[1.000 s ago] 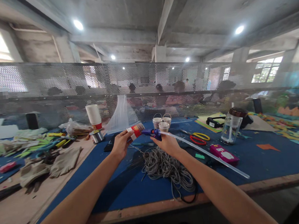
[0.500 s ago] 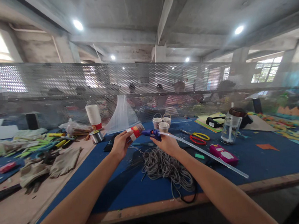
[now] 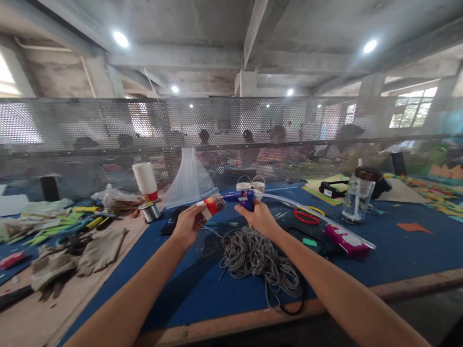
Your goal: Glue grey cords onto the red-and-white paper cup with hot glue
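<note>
My left hand (image 3: 188, 225) is closed around a red and white paper cup (image 3: 209, 208), which is tilted sideways with grey cord around part of it. In my right hand (image 3: 259, 215) is a blue glue gun (image 3: 238, 195), its nozzle at the cup's right end; whether it touches I cannot tell. A long clear glue stick (image 3: 320, 215) runs out of the gun's back toward the right. Below my hands lies a loose heap of grey cord (image 3: 259, 257). Small cups with wire handles (image 3: 244, 186) stand behind the glue gun, partly hidden by it.
A stack of paper cups (image 3: 144, 178) and a wire spool (image 3: 151, 212) stand left. Work gloves (image 3: 100, 252) lie on the left board. To the right are red and yellow scissors (image 3: 306, 216), a magenta case (image 3: 346, 242) and a glass jar (image 3: 356, 200). A perforated screen (image 3: 219, 126) closes the back.
My right hand has raised and levelled the glue gun, so its nozzle points more directly at the cup. The glue stick's far end has swung up and left. My left hand stays nearly still.
</note>
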`<state>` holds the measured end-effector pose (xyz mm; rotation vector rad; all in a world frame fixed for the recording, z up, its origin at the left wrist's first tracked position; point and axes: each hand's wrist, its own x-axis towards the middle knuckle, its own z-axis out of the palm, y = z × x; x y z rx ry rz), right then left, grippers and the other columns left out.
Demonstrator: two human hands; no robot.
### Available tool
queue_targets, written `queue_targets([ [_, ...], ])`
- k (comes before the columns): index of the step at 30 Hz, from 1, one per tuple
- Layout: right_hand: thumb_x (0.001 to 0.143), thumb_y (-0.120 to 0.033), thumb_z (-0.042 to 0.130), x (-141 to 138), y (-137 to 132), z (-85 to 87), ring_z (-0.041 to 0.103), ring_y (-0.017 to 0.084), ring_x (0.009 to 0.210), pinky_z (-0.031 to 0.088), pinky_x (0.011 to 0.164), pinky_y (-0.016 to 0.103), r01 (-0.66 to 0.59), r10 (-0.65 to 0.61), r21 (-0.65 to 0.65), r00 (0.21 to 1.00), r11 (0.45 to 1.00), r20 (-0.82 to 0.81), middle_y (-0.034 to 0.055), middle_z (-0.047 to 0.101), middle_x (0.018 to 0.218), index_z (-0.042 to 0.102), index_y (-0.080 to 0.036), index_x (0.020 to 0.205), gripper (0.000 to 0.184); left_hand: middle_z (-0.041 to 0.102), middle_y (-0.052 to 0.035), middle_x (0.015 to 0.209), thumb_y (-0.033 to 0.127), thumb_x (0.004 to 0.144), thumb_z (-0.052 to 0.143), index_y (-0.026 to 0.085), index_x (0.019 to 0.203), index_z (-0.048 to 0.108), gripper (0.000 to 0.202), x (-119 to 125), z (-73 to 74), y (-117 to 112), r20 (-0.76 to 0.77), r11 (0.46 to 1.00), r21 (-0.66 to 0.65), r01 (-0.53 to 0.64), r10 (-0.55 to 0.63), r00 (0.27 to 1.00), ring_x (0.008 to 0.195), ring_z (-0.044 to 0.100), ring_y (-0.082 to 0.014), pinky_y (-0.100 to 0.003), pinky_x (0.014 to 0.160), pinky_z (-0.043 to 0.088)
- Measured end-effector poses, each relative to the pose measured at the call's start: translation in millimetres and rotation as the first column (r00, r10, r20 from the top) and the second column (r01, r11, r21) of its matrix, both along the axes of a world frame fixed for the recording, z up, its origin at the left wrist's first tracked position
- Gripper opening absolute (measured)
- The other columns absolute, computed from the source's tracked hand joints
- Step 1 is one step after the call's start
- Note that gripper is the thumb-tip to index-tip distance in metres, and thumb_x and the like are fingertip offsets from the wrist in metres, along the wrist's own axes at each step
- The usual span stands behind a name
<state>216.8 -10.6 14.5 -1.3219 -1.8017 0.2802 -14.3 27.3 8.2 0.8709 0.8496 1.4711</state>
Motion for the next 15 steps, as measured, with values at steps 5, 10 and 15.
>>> queue_targets([
  [5, 0.086, -0.051, 0.053, 4, 11, -0.4, 0.053, 0.012, 0.042, 0.046, 0.051, 0.023, -0.209, 0.161, -0.065, 0.888, 0.976, -0.430, -0.0048, 0.054, 0.051, 0.060, -0.016, 0.093, 0.037, 0.073, -0.0075, 0.084, 0.024, 0.061, 0.081, 0.012, 0.087, 0.068, 0.031, 0, 0.6, 0, -0.001, 1.000, 0.011, 0.019, -0.019, 1.000, 0.068, 0.067, -0.0165, -0.026, 0.061, 0.051],
  [10, 0.084, -0.052, 0.051, 14, 29, -10.6, 0.059, 0.013, 0.051, 0.048, 0.053, 0.023, -0.206, 0.073, -0.183, 0.830, 0.961, -0.553, 0.0041, 0.064, 0.066, 0.061, -0.014, 0.081, 0.040, 0.073, -0.0080, 0.084, 0.022, 0.064, 0.079, 0.011, 0.090, 0.068, 0.031, -1, -0.3, 1, 0.018, 1.000, 0.009, 0.005, -0.005, 1.000, 0.070, 0.067, -0.0166, -0.026, 0.060, 0.052],
  [15, 0.087, -0.056, 0.048, 30, 42, -23.7, 0.067, 0.017, 0.071, 0.049, 0.067, 0.024, 0.013, -0.090, -0.315, 0.969, 0.949, -0.232, 0.0086, 0.072, 0.079, 0.070, -0.012, 0.086, 0.049, 0.074, -0.0087, 0.086, 0.021, 0.065, 0.078, 0.010, 0.092, 0.068, 0.031, -2, -1.7, 5, 0.033, 1.000, 0.018, 0.011, -0.012, 0.999, 0.071, 0.068, -0.0175, -0.026, 0.061, 0.053],
])
